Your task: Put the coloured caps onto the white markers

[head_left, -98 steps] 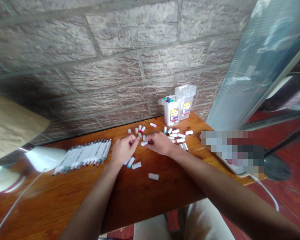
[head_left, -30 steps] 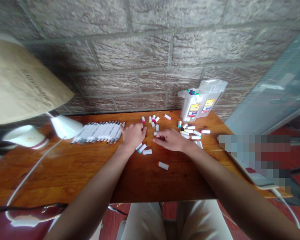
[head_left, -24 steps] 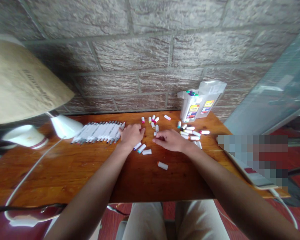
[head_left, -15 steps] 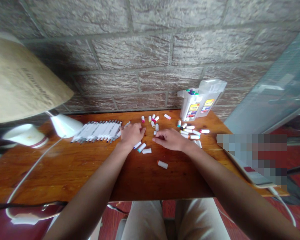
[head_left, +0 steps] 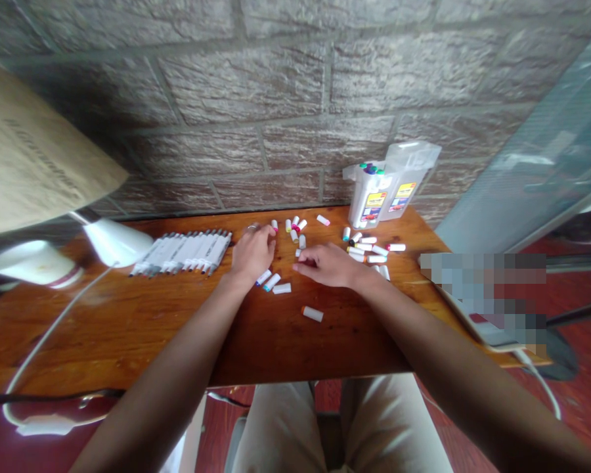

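My left hand [head_left: 253, 253], a ring on one finger, rests on the table with its fingers bent down together; whatever lies beneath them is hidden. Its fingertips are close to a pink-ended marker cap [head_left: 274, 225]. To its left lies a row of uncapped white markers [head_left: 182, 253], side by side. My right hand [head_left: 325, 264] hovers low, thumb and forefinger parted by a gap. Against its fingertips shows a small white cap [head_left: 298, 252]; I see no grip on it. Between the hands and my body lie a blue-ended cap [head_left: 272, 282], a white cap [head_left: 282, 288] and an orange-ended cap [head_left: 312, 314].
More caps [head_left: 368, 247] lie loose to the right, below an open clear marker case [head_left: 367, 200] holding a few markers. A laptop [head_left: 492, 328] sits at the right edge. On the left stand a lamp [head_left: 113, 240], a white cup [head_left: 34, 263] and a cable [head_left: 59, 328].
The view has shifted slightly. My left hand has moved a little forward, and the marker that showed beside its fingers is no longer visible. My right hand stays nearly still.
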A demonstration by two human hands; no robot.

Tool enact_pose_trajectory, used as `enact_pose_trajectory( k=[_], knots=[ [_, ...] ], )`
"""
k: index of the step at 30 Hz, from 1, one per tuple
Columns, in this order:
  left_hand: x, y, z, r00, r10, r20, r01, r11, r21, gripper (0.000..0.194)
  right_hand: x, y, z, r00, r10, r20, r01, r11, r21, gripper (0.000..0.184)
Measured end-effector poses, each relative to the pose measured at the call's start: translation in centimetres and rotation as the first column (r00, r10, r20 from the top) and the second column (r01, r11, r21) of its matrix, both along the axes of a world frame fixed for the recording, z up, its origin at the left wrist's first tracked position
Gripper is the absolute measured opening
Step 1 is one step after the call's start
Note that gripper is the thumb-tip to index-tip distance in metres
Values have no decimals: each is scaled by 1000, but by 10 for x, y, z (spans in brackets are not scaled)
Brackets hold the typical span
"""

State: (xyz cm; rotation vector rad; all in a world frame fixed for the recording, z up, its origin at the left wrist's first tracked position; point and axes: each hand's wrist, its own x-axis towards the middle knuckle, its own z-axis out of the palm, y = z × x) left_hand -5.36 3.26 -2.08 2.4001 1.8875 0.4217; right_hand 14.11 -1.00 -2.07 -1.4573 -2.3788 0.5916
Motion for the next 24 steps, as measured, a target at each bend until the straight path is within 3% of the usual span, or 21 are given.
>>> enact_pose_trajectory(
  k=[9,24],
  knots=[
    [0,3,-3,1000,3,-9,-4,999,-36,41,0,-1,2,998,11,65,-13,1000,29,25],
    [-1,4,0,994,102,-34,-106,986,-127,32,0,-3,5,994,22,104,-26,999,34,27]
  ],
)
